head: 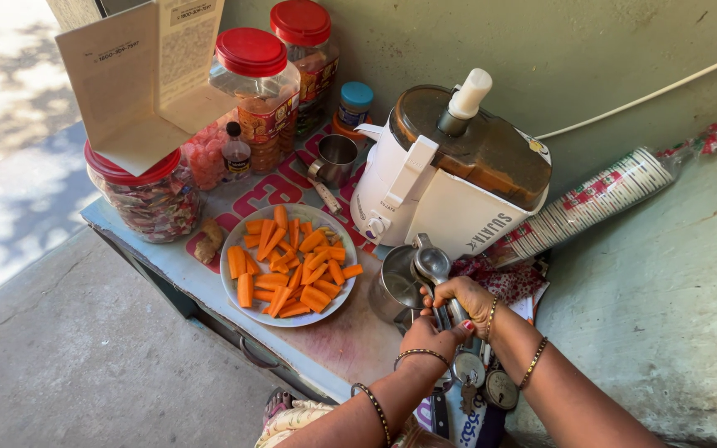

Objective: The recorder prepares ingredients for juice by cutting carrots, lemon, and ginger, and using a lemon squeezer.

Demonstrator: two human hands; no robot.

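Observation:
My right hand (464,296) and my left hand (427,333) are both closed around the handles of a metal hand squeezer (431,264). Its round head sits over a steel cup (393,284) near the table's front edge. Behind the cup stands a white juicer (441,170) with a brown lid and a white pusher. To the left lies a steel plate (234,278) piled with several orange carrot sticks (292,267). Bangles ring both my wrists.
Red-lidded plastic jars (255,91) of sweets and snacks stand at the back left under an open cardboard box (139,75). A small steel mug (335,159), a piece of ginger (207,241) and a sleeve of stacked paper cups (603,195) lie around. Keys (479,386) hang below.

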